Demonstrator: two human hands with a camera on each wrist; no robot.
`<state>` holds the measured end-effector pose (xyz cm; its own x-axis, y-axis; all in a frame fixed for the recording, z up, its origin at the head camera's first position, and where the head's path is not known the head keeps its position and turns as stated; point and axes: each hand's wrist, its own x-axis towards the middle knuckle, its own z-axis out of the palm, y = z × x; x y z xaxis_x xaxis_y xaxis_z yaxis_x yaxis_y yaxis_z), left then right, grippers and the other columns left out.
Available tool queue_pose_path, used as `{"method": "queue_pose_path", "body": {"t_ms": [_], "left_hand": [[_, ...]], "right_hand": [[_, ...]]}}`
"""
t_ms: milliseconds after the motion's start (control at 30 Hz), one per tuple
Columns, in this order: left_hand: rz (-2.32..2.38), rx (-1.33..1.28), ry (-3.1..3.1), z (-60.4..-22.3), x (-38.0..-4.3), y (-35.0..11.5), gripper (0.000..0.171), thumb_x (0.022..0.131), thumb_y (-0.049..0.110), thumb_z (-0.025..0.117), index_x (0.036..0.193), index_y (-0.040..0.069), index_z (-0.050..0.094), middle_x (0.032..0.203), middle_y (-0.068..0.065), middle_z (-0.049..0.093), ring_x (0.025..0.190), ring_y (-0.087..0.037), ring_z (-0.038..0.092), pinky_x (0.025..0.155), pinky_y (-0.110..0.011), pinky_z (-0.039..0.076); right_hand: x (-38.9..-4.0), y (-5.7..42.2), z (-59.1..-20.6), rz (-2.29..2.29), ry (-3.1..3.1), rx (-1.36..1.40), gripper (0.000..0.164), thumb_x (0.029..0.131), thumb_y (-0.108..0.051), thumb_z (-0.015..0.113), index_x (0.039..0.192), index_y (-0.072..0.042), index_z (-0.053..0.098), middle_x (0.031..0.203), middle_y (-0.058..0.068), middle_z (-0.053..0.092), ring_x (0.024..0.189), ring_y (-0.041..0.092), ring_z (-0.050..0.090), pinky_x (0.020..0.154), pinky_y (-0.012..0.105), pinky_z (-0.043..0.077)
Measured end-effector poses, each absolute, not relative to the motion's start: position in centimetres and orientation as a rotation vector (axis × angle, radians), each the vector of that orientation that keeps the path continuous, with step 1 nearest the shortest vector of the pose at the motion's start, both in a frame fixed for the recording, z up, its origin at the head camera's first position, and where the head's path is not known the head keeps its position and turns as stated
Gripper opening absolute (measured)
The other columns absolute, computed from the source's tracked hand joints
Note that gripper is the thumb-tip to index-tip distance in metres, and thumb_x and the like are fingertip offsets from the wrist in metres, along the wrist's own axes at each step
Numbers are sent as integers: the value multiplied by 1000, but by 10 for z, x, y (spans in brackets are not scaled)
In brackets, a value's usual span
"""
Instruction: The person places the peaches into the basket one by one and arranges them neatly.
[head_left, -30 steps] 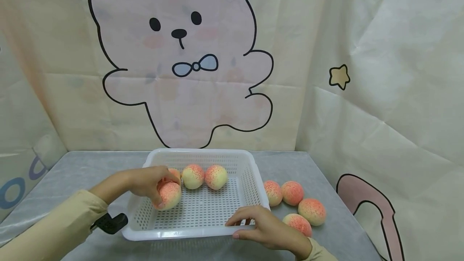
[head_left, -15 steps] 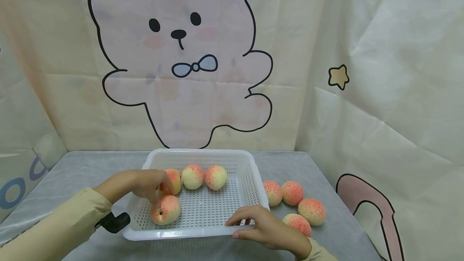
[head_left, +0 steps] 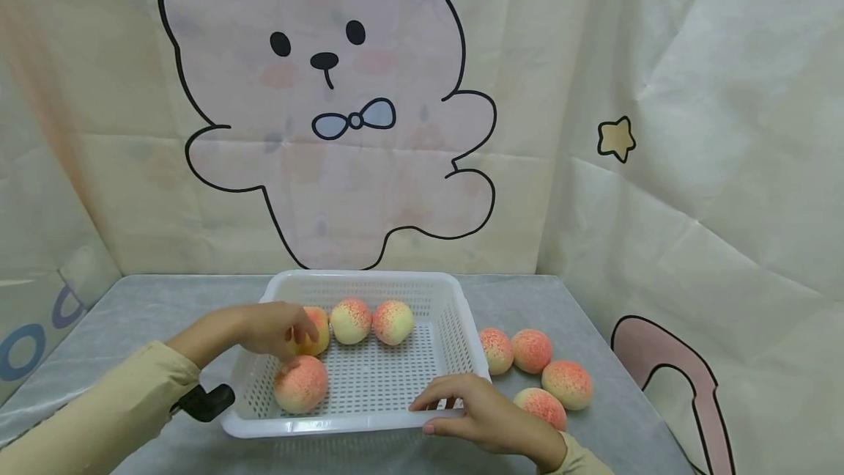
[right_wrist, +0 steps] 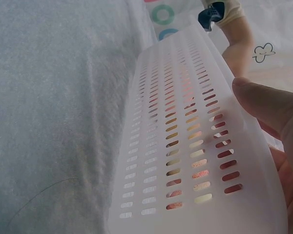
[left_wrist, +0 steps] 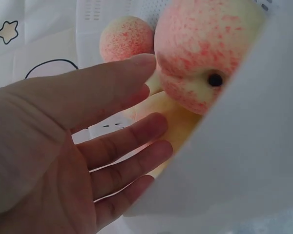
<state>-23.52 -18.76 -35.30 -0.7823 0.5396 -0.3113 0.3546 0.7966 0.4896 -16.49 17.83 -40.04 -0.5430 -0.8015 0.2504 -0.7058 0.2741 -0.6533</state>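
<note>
In the head view my left hand (head_left: 275,330) hovers in the left part of a white slotted plastic basket (head_left: 369,425), over a peach (head_left: 300,385) in the near left corner. The left wrist view shows its fingers spread and fairly straight, with the thumb tip right at the peach (left_wrist: 205,53), whose dark stem hole faces the camera. A yellower peach (head_left: 318,336) lies just behind, partly covered by the hand. Two more peaches, one in the middle (head_left: 351,322) and one beside it (head_left: 393,323), line the back. My right hand (head_left: 478,410) grips the basket's front rim, thumb outside and fingers inside.
Several peaches (head_left: 568,385) lie on the grey cloth-covered table (head_left: 527,295) right of the basket, one partly behind the right hand. A dark device (head_left: 207,403) sits at the left wrist. Printed curtains (head_left: 514,226) stand behind and beside the table.
The left hand has let go of the near left peach and drawn back slightly. That peach has come nearer the front rim and rolled, its stem hole turning out of head view. The right hand stays put.
</note>
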Motion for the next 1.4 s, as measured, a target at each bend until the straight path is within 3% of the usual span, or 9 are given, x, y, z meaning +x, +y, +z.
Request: {"method": "queue_pose_path", "body": {"t_ms": [367,1133,1400], "left_hand": [[667,816,2573,-341,-237,-197,30,92,17,73,119,4,71,97,1,70,88,-14,61,79,-32,58],[856,771,2690,-329,-233,-224,42,99,34,64,131,6,62,118,-10,69,108,-26,64,89,-51,56],[899,767,2746,-329,-229,-235,43,101,37,61,131,6,62,119,-7,68,107,-21,62,88,-43,55]], "right_hand": [[-164,178,-400,-1137,2387,-1438,22,94,-17,71,115,-12,74,108,3,77,94,1,64,76,20,54],[-166,179,-402,-1126,2390,-1437,22,95,-19,70,116,-12,74,109,4,77,96,0,64,76,20,53],[-167,180,-403,-1124,2397,-1445,23,94,-20,71,116,-12,74,109,3,77,96,0,64,76,20,53]]}}
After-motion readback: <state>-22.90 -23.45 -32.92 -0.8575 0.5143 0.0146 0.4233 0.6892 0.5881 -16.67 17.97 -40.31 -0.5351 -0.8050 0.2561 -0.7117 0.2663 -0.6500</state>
